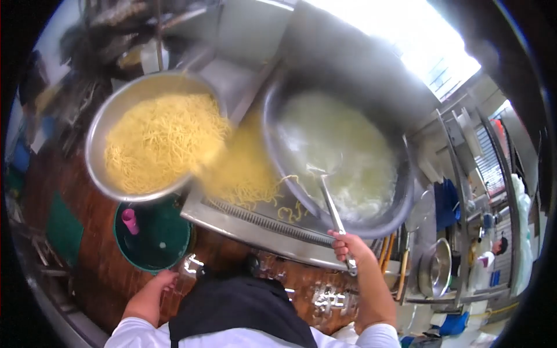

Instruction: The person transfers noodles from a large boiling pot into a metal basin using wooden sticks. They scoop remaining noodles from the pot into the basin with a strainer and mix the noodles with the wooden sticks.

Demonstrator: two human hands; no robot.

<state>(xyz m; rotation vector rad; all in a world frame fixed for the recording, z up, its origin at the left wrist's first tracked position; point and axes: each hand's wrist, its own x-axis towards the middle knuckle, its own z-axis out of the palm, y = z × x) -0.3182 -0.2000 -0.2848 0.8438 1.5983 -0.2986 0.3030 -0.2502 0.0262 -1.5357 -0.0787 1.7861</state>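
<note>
My right hand (347,246) is wrapped around the metal handle of a long-handled utensil (332,203). Its far end reaches into a big steaming cauldron (409,197) of bubbling pale water (342,145), where foam and steam hide the head's shape. Left of the cauldron, a wide metal bowl (96,165) is heaped with yellow noodles (165,139). Between the two, a blurred mass of loose noodles (249,180) lies over the metal stove top (232,229), and one strand hangs on the cauldron's rim. My left hand (167,279) hangs low with curled fingers, near a green tub (154,264).
A pink cup (130,220) is inside the green tub on the wet brown floor (96,232). To the right stand metal racks (458,174), wooden-handled tools (401,272) and a steel basin (435,267). Another person (490,255) is far off at the right.
</note>
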